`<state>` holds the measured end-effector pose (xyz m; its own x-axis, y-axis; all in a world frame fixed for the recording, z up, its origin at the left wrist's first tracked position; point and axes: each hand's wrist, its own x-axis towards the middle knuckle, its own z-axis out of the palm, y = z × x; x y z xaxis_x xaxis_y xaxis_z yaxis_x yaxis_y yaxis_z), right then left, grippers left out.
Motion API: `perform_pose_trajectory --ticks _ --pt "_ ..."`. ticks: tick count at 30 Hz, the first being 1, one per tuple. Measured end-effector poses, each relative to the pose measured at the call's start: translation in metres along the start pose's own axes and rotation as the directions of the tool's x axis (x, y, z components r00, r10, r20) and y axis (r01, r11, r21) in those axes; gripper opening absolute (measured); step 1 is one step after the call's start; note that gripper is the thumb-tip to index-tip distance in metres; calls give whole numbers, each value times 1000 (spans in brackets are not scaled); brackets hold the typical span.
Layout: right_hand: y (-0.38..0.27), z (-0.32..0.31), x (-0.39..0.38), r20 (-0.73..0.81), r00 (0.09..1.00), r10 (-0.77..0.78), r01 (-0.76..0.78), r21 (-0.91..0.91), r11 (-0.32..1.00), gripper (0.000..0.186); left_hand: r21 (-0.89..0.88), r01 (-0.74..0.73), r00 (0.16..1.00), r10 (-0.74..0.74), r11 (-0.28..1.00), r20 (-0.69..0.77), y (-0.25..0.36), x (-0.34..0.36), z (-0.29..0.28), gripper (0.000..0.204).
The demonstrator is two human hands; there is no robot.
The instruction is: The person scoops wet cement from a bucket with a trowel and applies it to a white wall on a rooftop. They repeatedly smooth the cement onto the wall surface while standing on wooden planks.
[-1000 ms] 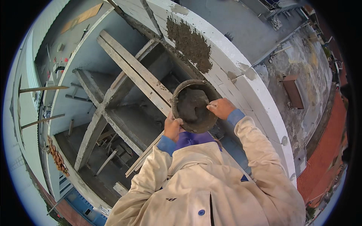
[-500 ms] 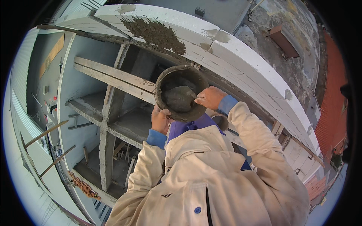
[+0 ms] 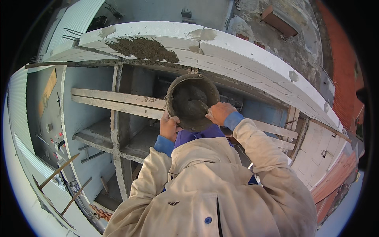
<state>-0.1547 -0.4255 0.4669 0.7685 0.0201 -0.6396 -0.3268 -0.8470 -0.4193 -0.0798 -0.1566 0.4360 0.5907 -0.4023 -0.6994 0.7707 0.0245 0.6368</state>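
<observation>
My left hand [image 3: 169, 125] grips the lower left rim of a dark round bucket [image 3: 213, 89] holding grey mortar [image 3: 185, 93]. My right hand [image 3: 219, 112] is closed at the bucket's right side, on what looks like a trowel, its blade [image 3: 197, 108] inside the bucket and coated in mortar; the handle is hidden by my fingers. Beyond the bucket runs a white block wall [image 3: 244, 63] with a dark patch of wet mortar [image 3: 142, 49] on its face.
Below me are long wooden planks [image 3: 114, 102] spanning deep openings, concrete beams [image 3: 89, 140] and rooms underneath. Poles [image 3: 59, 170] stick out at the left. A grey yard [image 3: 300, 47] lies beyond the wall, with a red roof [image 3: 343, 91] at the right.
The view has swung round, so the wall and planks now lie flatter across it. The tool in the bucket has shifted slightly; both hands keep their holds.
</observation>
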Motion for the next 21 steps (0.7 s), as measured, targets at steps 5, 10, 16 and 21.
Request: perform_pose_trajectory --ticks 5,10,16,21 --pt "-3 9 -8 -207 956 208 -195 81 977 41 71 -84 996 84 994 -4 -4 4 10 61" --pt "-4 -6 -24 -95 995 14 -32 -197 980 39 42 -146 987 148 988 -67 -1 -1 22 74" --pt "-3 -16 -5 -223 968 111 -161 -224 961 42 174 -333 914 363 927 -183 3 -12 39 84" --pt "-8 30 9 -16 1000 -18 17 -61 998 46 263 -347 869 414 900 -269 -7 -18 39 84"
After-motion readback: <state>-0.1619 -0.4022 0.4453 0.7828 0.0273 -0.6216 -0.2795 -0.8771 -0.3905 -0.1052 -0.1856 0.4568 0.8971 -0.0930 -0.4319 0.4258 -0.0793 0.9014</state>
